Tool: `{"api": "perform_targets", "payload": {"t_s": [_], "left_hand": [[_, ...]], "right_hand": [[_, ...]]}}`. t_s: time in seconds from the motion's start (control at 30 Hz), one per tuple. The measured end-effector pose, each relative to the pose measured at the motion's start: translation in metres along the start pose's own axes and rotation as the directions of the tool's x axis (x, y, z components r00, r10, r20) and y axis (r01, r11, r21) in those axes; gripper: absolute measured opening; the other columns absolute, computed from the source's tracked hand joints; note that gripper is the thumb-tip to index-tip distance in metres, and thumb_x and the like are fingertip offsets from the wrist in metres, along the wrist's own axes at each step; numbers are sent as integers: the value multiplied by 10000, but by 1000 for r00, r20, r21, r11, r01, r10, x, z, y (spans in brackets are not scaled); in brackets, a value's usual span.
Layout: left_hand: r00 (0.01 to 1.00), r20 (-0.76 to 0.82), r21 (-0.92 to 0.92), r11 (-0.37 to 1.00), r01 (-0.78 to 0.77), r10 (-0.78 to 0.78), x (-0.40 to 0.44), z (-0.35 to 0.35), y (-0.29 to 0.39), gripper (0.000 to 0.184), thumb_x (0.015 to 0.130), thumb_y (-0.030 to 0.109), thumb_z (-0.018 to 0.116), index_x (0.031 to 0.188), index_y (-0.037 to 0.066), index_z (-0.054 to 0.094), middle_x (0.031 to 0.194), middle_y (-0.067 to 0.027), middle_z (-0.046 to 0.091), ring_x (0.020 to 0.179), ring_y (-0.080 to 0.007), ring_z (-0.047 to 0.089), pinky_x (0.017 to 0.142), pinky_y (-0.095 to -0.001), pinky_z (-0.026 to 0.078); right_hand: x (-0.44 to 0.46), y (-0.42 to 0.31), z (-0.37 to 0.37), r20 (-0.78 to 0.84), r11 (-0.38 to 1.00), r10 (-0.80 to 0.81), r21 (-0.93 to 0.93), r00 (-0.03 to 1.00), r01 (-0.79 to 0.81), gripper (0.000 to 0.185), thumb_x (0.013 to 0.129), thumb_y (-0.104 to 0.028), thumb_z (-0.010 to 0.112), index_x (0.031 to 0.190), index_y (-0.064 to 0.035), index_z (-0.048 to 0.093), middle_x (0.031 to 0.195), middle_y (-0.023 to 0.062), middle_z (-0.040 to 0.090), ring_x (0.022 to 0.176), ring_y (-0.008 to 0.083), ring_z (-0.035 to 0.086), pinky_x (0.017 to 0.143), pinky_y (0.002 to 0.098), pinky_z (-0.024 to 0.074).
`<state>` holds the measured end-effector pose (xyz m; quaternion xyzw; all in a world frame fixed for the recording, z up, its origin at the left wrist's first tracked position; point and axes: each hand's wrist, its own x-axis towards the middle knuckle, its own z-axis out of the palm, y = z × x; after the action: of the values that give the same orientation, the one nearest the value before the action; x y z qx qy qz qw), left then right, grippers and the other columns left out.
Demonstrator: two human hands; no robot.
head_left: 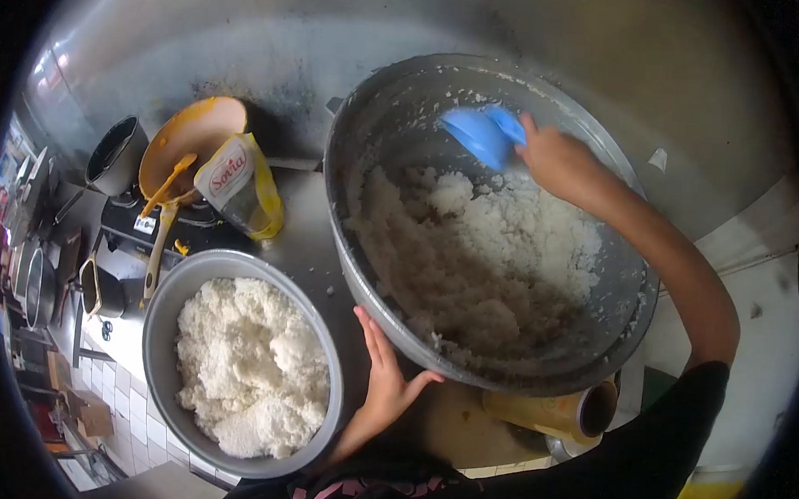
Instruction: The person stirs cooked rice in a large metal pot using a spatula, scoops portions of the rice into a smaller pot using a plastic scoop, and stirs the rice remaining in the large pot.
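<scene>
A large metal pot, tilted toward me, holds a mass of white cooked rice with grains stuck along its inner wall. Over the rice, near the far side, my right hand grips the handle of a blue plastic scoop, slightly blurred. My left hand rests against the pot's near outer side, fingers and thumb spread. Left of that hand stands a smaller oval metal basin heaped with white rice.
Behind the basin, a stove carries an orange-stained pan with a spatula and a dark saucepan. A Sovia pouch leans beside the pan. A yellowish roll lies under the pot's near right side.
</scene>
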<state>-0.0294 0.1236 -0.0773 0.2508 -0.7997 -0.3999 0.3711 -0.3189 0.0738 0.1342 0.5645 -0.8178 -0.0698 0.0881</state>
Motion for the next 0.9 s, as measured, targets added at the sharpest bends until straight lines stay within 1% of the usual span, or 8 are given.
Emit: {"api": "perform_targets", "payload": {"t_s": [0.07, 0.13, 0.23, 0.3, 0.43, 0.73, 0.83, 0.9], "left_hand": [[999, 17, -63, 998, 30, -29, -9, 6, -11, 1267, 560, 357, 789, 1360, 4, -128, 1374, -318, -177, 1296, -475, -20, 1048, -471, 149], [996, 68, 34, 998, 52, -54, -9, 6, -14, 1287, 559, 331, 807, 1354, 8, -151, 1361, -333, -192, 1288, -495, -8, 1037, -485, 172], [995, 76, -67, 995, 69, -63, -21, 18, -33, 1271, 570, 294, 809, 1356, 13, -150, 1354, -347, -189, 1286, -501, -5, 1028, -491, 193], [993, 77, -117, 989, 95, -87, -29, 24, -45, 1266, 572, 281, 809, 1358, 18, -148, 1351, -353, -187, 1283, -506, -10, 1024, -495, 198], [986, 93, -165, 974, 155, -142, -42, 36, -62, 1257, 576, 255, 809, 1363, 30, -145, 1345, -365, -183, 1278, -516, -20, 1016, -503, 208], [978, 134, -184, 966, 182, -158, -53, 44, -70, 1243, 581, 224, 809, 1374, 63, -135, 1334, -383, -182, 1267, -537, -34, 998, -515, 239], [942, 206, -226, 924, 308, -264, -53, 46, -69, 1242, 577, 232, 810, 1376, 63, -125, 1334, -382, -182, 1263, -541, -35, 990, -514, 259], [990, 111, -139, 986, 97, -82, -29, 21, -36, 1237, 581, 231, 809, 1375, 54, -122, 1333, -384, -178, 1261, -543, -38, 986, -511, 270]], "right_hand": [[26, 53, 84, -1, 986, -51, -162, 999, 50, 340, 872, -192, 471, 1166, -29, 423, 727, 230, 585, 593, 356, 601, 528, 424, 482], [36, 24, 59, 457, 957, 42, 238, 889, -168, 282, 864, -160, 456, 1111, -26, 476, 749, 227, 591, 609, 334, 610, 524, 406, 490], [87, 23, 116, 589, 979, -201, 114, 783, 166, 227, 864, -148, 443, 1039, -27, 522, 693, 189, 582, 535, 275, 587, 460, 365, 484], [99, -15, 108, 795, 947, -161, 292, 585, -136, 211, 881, -195, 448, 944, -16, 541, 602, 135, 530, 466, 221, 537, 422, 341, 476], [92, -54, 82, 796, 935, -42, 245, 604, -258, 248, 892, -242, 448, 910, -7, 523, 534, 87, 465, 415, 182, 477, 388, 336, 461], [64, -28, 80, 693, 819, -305, 541, 653, -191, 319, 874, -275, 499, 809, 37, 481, 538, 85, 480, 417, 176, 497, 340, 334, 450], [57, -24, 45, 614, 891, -325, 454, 720, 14, 266, 885, -261, 484, 836, 1, 492, 542, 74, 492, 396, 154, 489, 356, 308, 423], [51, -16, 27, 522, 892, -360, 435, 774, 121, 232, 867, -240, 512, 897, -10, 524, 571, 86, 531, 448, 182, 525, 413, 328, 433]]}}
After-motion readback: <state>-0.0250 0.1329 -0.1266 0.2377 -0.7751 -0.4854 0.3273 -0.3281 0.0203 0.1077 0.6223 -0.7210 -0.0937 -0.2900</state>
